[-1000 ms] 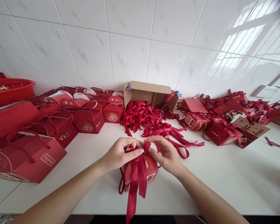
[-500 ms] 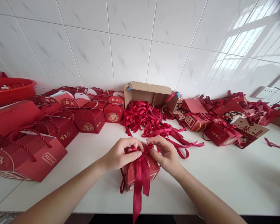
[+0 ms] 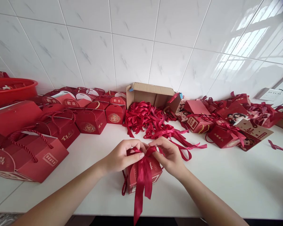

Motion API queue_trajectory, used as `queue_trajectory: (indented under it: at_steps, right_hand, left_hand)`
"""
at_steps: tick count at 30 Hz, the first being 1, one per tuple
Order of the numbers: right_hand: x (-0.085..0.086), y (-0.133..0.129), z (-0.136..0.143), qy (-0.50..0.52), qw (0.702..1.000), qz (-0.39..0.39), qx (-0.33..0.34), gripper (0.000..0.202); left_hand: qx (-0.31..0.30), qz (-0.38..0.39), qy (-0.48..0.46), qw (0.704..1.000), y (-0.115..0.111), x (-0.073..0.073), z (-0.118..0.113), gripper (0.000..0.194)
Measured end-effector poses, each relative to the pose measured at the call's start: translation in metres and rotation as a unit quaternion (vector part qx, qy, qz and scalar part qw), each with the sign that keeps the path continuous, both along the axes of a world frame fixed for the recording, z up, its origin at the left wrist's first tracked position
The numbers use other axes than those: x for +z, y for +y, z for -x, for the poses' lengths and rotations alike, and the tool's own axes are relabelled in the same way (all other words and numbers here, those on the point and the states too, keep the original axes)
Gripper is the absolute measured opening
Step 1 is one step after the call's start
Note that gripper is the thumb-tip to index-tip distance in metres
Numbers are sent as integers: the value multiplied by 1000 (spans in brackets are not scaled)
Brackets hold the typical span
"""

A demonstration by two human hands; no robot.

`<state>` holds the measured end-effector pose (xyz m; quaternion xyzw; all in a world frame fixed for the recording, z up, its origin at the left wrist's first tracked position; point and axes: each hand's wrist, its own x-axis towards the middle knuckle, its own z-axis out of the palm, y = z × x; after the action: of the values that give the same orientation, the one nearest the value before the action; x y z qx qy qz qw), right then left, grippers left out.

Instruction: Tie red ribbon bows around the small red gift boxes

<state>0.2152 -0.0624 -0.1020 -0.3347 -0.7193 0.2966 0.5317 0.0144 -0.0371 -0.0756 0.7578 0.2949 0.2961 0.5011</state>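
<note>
On the front of the white bench (image 3: 99,201), your left hand (image 3: 122,156) and right hand (image 3: 168,154) pinch a glossy crimson satin ribbon (image 3: 140,182) atop a small red cardboard box (image 3: 156,171), where uneven pulling could slip its loops.

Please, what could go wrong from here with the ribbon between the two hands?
The knot may loosen: the left hand and right hand hold the ribbon only near their fingertips. Its longer tail seems to reach past the front edge of the table, so it might catch. Strands from the ribbon pile lie close behind the right hand and could tangle.
</note>
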Motion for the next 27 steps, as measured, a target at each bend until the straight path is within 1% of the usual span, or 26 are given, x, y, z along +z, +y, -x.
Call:
queue_trajectory:
  at_steps: [4,6,10,13,16,20,25,27]
  right_hand:
    - [0,-2,2,13,1000,1,12,11]
    - [-1,-2,5,18,1000,7,-3,7]
    - [-4,-2,8,21,999,5,-48,18]
    - [-5,-2,9,27,998,-12,-53,10]
    - [-6,-2,9,47,997,-10,-60,7]
    - [-10,-3,10,71,995,33,-61,2]
    - [-15,-4,14,146,983,99,-47,7]
    - [-15,-4,15,151,982,109,-37,7]
  left_hand:
    - [6,-8,-24,1000,-2,1,-1,31]
    - [9,-13,-22,1000,-4,2,-2,27]
    - [13,-29,-12,999,-6,2,-4,29]
    - [29,-42,1,999,-5,1,-6,31]
    - [57,-52,6,997,-5,-1,-8,35]
    - [74,-71,2,995,-6,-2,-11,39]
    - [62,-109,-16,992,-6,-7,-10,42]
    - [57,-114,-18,992,-6,-10,-8,44]
